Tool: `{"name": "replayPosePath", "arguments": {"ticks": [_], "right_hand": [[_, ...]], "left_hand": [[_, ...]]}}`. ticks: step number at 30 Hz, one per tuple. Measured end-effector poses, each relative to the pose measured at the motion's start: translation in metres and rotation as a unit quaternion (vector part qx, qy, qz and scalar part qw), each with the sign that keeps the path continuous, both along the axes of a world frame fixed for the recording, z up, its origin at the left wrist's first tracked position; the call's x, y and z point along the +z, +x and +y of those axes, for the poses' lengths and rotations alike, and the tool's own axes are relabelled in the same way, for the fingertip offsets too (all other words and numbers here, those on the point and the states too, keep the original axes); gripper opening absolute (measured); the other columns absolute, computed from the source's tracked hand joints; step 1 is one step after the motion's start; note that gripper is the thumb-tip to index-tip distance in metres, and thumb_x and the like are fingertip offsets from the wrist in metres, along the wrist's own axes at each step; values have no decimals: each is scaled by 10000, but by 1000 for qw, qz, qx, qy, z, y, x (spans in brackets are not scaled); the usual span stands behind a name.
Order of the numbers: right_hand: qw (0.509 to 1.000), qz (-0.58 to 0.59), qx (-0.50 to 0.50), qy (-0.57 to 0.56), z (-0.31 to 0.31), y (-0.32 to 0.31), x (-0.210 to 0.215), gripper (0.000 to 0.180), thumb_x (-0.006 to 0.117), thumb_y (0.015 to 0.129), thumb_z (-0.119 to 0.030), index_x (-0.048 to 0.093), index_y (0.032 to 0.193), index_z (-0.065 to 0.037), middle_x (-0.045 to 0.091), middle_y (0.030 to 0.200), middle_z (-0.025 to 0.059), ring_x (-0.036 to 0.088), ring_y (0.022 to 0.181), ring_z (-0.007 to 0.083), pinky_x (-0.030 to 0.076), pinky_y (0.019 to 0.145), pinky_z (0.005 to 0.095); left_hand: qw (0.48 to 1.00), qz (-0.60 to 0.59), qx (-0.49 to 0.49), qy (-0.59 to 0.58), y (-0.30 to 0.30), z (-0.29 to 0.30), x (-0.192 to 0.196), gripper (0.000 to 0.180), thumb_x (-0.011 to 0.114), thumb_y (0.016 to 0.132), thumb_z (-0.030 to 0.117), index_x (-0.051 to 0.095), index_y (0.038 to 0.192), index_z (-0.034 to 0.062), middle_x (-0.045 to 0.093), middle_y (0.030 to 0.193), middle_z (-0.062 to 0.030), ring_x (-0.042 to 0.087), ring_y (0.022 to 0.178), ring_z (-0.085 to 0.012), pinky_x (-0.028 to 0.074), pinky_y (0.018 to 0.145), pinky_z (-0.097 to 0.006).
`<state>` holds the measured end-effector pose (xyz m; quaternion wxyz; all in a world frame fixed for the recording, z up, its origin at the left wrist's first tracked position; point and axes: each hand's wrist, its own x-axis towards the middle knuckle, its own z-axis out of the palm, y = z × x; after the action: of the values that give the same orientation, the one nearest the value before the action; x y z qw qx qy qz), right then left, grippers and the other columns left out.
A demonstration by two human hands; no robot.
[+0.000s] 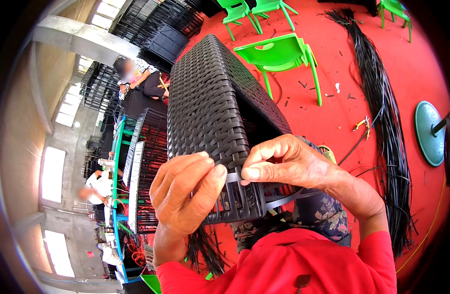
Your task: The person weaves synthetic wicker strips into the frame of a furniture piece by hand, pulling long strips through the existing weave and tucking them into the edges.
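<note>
A dark woven wicker piece (203, 108), long and box-shaped, stands before me, its near end by my lap. Both hands work at the near end of its weave. My right hand (293, 164) pinches a flat plastic strip (233, 177) between thumb and forefinger. At the strip's other side, my left hand (186, 191) has its fingers curled and closed, the tips against the weave and the strip. A loose grey length of strip (284, 200) curves out below my right hand. Under my hands, bare frame bars and unwoven gaps show at the near end.
A green chair (279, 54) stands beyond the piece, more at the back. A long bundle of black strips (382, 108) lies on the red floor at right, near yellow-handled pliers (362, 125) and a round green base (429, 132). Black frames (154, 147) and two other people are at left.
</note>
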<state>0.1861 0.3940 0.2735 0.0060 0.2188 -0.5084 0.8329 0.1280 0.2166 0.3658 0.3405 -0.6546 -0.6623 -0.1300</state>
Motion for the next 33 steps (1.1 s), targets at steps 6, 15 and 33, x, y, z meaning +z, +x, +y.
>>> {"name": "replayPosePath", "arguments": {"ticks": [6, 15, 33], "right_hand": [[994, -87, 16, -64, 2, 8, -3, 176, 599, 845, -140, 551, 688, -76, 497, 663, -73, 382, 609, -6, 314, 538, 184], [992, -76, -97, -8, 1, 12, 1, 252, 560, 843, -86, 423, 633, -104, 401, 639, -86, 332, 607, -5, 289, 532, 191], [907, 165, -341, 182, -19, -2, -11, 150, 694, 755, -35, 581, 853, -17, 509, 759, 27, 506, 682, 104, 432, 597, 238]], "left_hand": [[983, -173, 48, -25, 0, -11, -18, 229, 707, 693, 25, 631, 909, 10, 610, 900, -128, 601, 834, -260, 488, 713, -319], [980, -181, 69, -53, -1, -11, -24, 300, 728, 629, 29, 626, 911, 47, 540, 1017, -116, 547, 978, -306, 460, 809, -388], [962, -259, 73, -42, -2, -16, -25, 337, 683, 673, -6, 605, 998, 31, 549, 1012, -111, 554, 956, -281, 451, 802, -361]]}}
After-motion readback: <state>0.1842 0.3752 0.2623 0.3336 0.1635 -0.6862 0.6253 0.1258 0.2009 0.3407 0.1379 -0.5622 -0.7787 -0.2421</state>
